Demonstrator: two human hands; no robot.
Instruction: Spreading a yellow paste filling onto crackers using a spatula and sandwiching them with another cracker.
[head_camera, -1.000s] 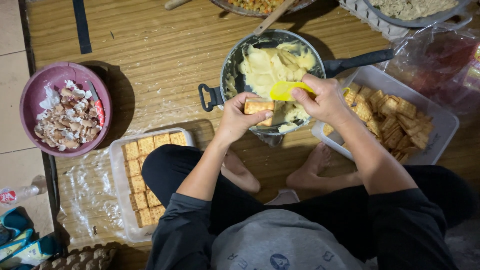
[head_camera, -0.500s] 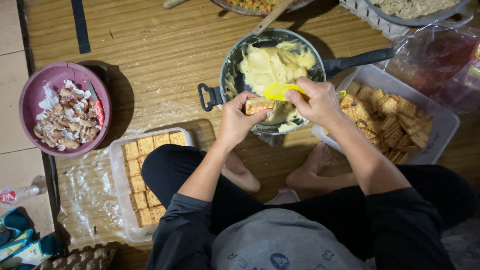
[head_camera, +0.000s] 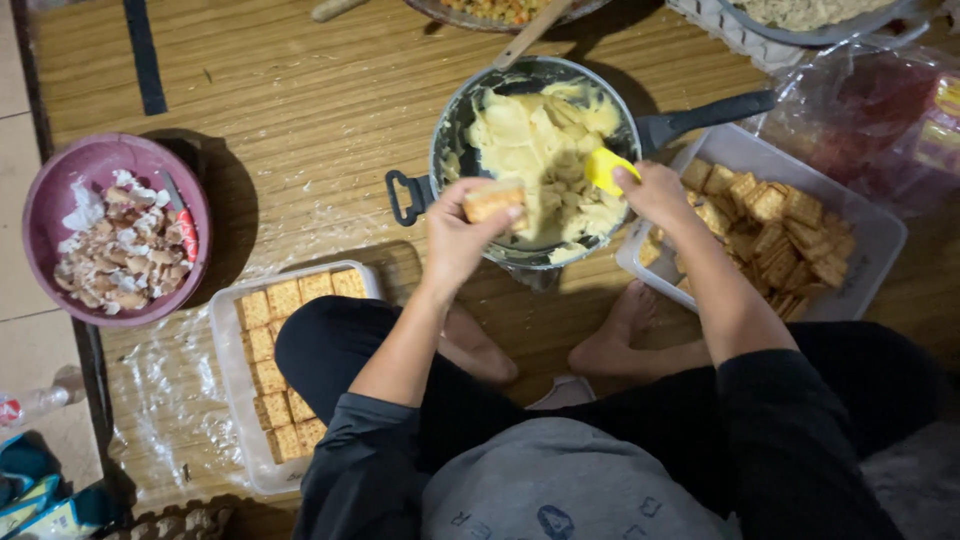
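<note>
Far left at 9 o'clock I've got a purple bowl (head_camera: 50, 200) heaped with broken shells and scraps, sitting on the woven floor mat (head_camera: 300, 120). Moving right, at 7 o'clock, a clear tray (head_camera: 228, 330) holds square crackers laid flat in rows, partly hidden behind my knee. Now the centre: my left hand (head_camera: 455, 235) is clenched around 1 cracker (head_camera: 492, 200), pinched between thumb and fingers and held over the near rim of the pan (head_camera: 440, 140). That pan sits at 12 o'clock, dark, with a loop grip on its left side and a long handle running off to 2 o'clock, filled with pale yellow cream (head_camera: 530, 140). Just right of it, my right hand (head_camera: 655, 190) is grasping a yellow spatula (head_camera: 607, 168), its blade touching the cream at the pan's right edge. At 3 o'clock, a second clear container (head_camera: 870, 225) carries loose crackers piled anyhow, touching the pan's handle. My bare feet rest at 6 o'clock.
</note>
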